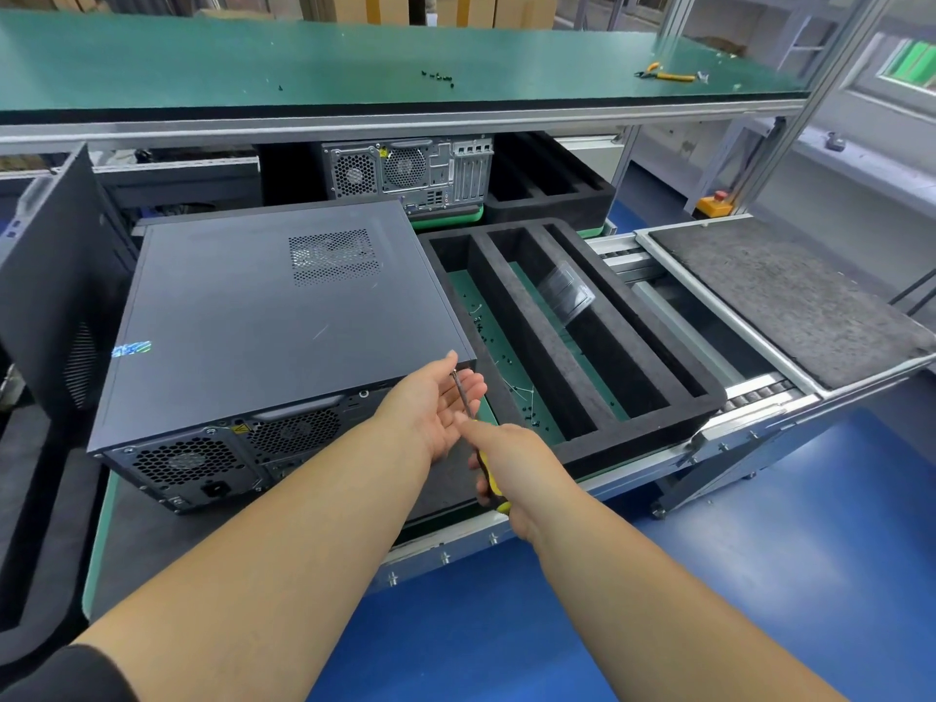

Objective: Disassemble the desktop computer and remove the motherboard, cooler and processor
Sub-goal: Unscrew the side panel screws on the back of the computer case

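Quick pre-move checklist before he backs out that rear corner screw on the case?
1. Screwdriver gripped by right hand: ok.
2. Tip at the rear right corner of the computer case: ok.
3. Tip seated in a screw head: cannot tell, left hand hides it.
4. Left hand open, cupped beside the shaft: ok.
5. Side panel on, flat: ok.
6. Foam tray beside the case for screws: ok.
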Action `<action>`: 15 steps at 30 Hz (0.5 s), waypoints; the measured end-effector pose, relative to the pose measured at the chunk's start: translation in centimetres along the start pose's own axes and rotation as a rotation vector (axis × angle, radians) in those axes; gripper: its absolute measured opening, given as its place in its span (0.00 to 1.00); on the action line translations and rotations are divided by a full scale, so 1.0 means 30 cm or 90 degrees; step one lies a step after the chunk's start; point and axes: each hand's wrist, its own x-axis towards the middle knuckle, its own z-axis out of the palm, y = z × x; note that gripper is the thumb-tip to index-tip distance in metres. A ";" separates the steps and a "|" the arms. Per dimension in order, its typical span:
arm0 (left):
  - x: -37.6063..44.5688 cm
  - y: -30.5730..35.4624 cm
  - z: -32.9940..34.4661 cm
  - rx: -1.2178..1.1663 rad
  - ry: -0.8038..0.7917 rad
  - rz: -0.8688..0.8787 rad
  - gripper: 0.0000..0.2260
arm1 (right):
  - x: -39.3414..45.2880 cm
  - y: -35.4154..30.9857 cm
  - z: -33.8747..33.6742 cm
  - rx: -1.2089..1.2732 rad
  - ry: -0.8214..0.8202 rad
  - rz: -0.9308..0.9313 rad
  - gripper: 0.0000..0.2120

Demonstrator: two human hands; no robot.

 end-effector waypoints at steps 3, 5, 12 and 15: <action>0.005 0.000 -0.004 0.008 0.005 -0.003 0.14 | -0.021 -0.030 -0.009 0.081 -0.014 0.076 0.16; 0.004 0.000 -0.007 0.009 0.007 -0.001 0.13 | -0.022 -0.038 -0.017 0.063 -0.025 0.074 0.16; -0.014 0.008 0.001 0.018 0.008 -0.002 0.13 | -0.008 -0.012 -0.019 0.023 -0.044 0.015 0.12; -0.020 0.012 0.005 0.030 0.014 0.000 0.12 | 0.003 -0.001 -0.018 -0.011 -0.035 -0.023 0.11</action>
